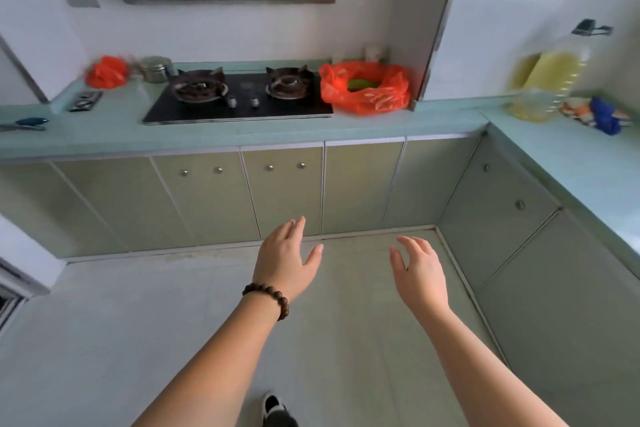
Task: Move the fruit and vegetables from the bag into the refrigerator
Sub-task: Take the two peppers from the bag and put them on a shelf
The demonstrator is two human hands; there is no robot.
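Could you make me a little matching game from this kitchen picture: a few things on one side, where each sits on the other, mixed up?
Things:
1. open orange bag with green produce
2. oil bottle
3. metal canister
4. beaded bracelet

Places:
A. on the left wrist
B. on the counter just right of the stove
C. on the right-hand counter by the wall
D. left of the stove, beside a smaller orange bag

Pairs: 1-B, 2-C, 3-D, 4-A

The stove (239,97) sits on the counter (242,135), with a bag (365,88) just right of it and a second bag (105,72) and tin (156,69) to its left. Produce (362,83) lies in the right bag; a bottle (547,83) stands on the right counter wing.
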